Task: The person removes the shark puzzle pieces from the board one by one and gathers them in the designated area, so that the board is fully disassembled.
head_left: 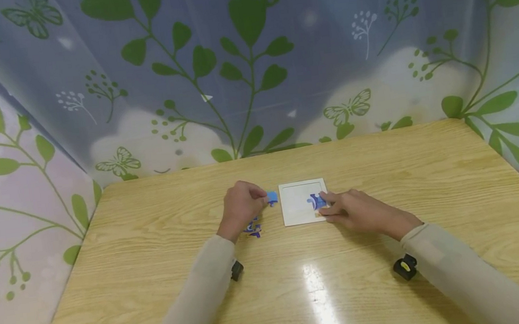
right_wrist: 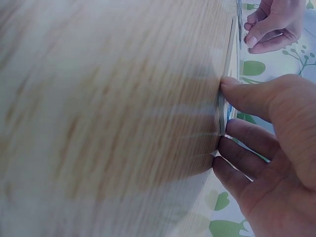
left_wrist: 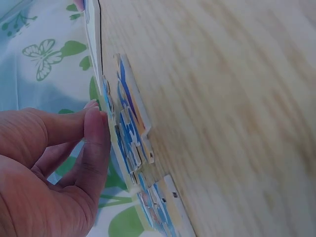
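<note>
My left hand pinches a light blue jigsaw piece between thumb and forefinger, just left of a white puzzle tray. Beneath that hand lie several loose jigsaw pieces, partly covered in the head view; the left wrist view shows them as a row of flat pieces on the table. On the tray's right side sit blue and white pieces. There my right hand rests its fingertips at the tray's right edge and on the pieces. In the right wrist view its thumb touches the tray's edge.
A light wooden table carries everything, with a patterned curtain along its back and sides. Each wrist wears a small black device, such as the right wrist camera. Light glares off the table in front of the tray.
</note>
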Demonstrator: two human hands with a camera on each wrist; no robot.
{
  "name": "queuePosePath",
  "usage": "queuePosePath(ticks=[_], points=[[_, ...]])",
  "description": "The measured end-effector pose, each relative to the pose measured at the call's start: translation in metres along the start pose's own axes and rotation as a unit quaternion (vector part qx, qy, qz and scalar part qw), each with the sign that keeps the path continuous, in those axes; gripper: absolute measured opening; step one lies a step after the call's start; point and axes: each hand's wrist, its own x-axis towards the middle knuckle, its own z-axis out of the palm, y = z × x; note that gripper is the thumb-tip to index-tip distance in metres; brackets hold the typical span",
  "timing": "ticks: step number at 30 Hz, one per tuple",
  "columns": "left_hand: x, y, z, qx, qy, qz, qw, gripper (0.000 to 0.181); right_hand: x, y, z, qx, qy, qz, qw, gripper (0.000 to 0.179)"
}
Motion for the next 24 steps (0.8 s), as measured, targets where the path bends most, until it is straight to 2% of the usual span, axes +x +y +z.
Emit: queuePosePath(ticks=[6,11,17,24], points=[[-0.001,0.002,-0.001,-0.009,0.006,0.008,0.9999,0.009,0.001,-0.001,0.0,0.003,-0.001,0.002,1.0,0.027],[-0.001,0.012,0.004,-0.017,-0.01,0.025,0.9995,0.011,0.001,0.0,0.0,0.004,-0.004,0.008,1.0,0.026],[0.001,0.03,0.022,-0.001,-0.051,0.06,0.9969,0.011,0.002,0.0,0.0,0.001,-0.007,0.021,0.9998,0.027],[0.002,0.048,0.045,0.012,-0.094,0.057,0.9938,0.015,0.002,0.003,-0.001,0.002,-0.005,0.013,0.9999,0.026]])
